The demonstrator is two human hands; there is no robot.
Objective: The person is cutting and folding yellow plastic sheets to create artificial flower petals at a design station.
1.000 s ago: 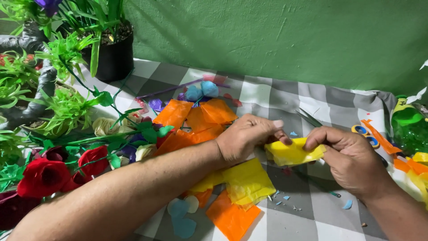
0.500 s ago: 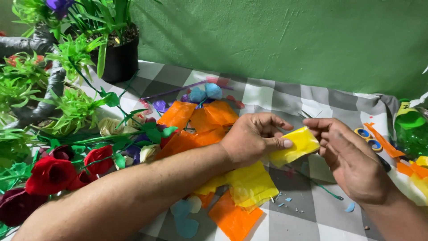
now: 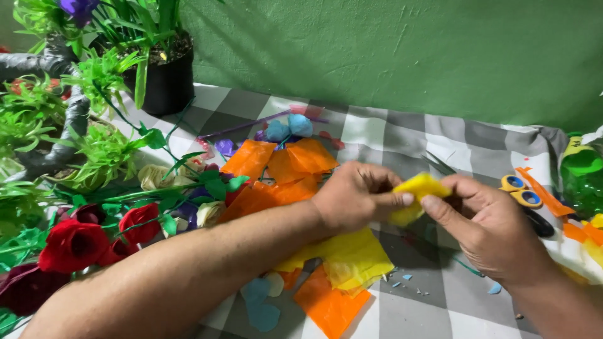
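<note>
While both the left hand (image 3: 358, 194) and right hand (image 3: 487, 229) pinch a crumpled yellow paper piece (image 3: 416, 196) above the grey checked tablecloth (image 3: 402, 135), orange paper sheets (image 3: 282, 166) lie beyond, before a green wall (image 3: 389, 50).

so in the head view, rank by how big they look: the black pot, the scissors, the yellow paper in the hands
1. black pot, largest.
2. and 3. scissors and yellow paper: they look about alike; the fingers hide part of the paper and a hand covers part of the scissors, so no ranking.
</note>
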